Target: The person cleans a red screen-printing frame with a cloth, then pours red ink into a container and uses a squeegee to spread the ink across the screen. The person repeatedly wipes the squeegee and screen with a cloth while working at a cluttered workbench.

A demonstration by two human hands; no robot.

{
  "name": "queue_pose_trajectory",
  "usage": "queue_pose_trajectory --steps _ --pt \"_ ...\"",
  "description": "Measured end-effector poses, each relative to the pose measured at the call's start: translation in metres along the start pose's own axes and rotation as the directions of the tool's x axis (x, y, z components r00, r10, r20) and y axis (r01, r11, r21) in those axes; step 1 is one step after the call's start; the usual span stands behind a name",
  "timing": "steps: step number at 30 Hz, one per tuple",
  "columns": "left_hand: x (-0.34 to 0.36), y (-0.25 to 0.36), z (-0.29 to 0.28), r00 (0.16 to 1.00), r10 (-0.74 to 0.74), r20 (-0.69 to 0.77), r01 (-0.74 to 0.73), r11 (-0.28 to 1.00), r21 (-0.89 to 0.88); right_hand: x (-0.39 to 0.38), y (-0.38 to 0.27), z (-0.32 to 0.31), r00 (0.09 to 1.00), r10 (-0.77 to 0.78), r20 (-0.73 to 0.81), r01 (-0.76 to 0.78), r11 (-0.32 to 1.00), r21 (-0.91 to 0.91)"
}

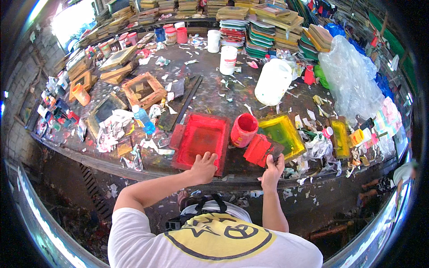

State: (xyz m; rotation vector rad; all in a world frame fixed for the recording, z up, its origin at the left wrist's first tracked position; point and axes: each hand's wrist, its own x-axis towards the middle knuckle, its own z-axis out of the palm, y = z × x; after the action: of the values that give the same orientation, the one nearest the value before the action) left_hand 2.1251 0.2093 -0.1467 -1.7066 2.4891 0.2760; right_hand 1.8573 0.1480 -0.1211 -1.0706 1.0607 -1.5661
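In front of me lies a shallow red-inked screen frame (181,154). My left hand (204,168) is at its near right corner, fingers stretched out over the rim. A flat, dark piece thickly coated with red ink (258,151) is in my right hand (271,173), thumb on top and the other fingers mostly hidden beneath. This piece is tilted just right of an open tub, red inside and out (244,129). Behind it sits a yellow-inked screen frame (286,136), partly covered by the red piece.
A clear bottle of blue liquid (144,119) and a wooden frame (144,90) stand left of centre. Farther back are a large white container (273,82), a white tub (228,60) and stacked screens (260,40). Crumpled rags (115,129) and paper scraps litter the dark table.
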Motion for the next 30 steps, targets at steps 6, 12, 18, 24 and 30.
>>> queue_pose_trajectory --steps 6,12,18,24,30 --pt "-0.001 -0.035 -0.024 0.962 0.239 0.133 -0.258 0.955 0.147 0.002 0.001 0.003 1.000 -0.015 0.017 0.015 1.000 0.018" --pt "-0.014 -0.077 -0.044 0.911 0.265 0.315 -0.359 0.886 0.294 0.002 -0.014 0.002 0.999 -0.011 -0.045 0.012 1.000 0.018" --pt "0.011 -0.098 -0.106 0.969 0.240 0.064 -0.245 0.965 0.096 -0.003 -0.025 0.002 0.996 -0.028 -0.085 0.032 0.999 0.043" --pt "0.085 -0.050 -0.130 0.810 0.246 -0.532 -0.374 0.916 -0.147 -0.006 -0.027 -0.002 0.994 -0.049 -0.102 0.058 0.995 0.087" --pt "0.122 -0.027 -0.102 0.837 0.237 -0.494 -0.279 0.960 -0.012 -0.001 -0.019 -0.031 0.986 -0.117 -0.123 0.116 0.993 -0.012"
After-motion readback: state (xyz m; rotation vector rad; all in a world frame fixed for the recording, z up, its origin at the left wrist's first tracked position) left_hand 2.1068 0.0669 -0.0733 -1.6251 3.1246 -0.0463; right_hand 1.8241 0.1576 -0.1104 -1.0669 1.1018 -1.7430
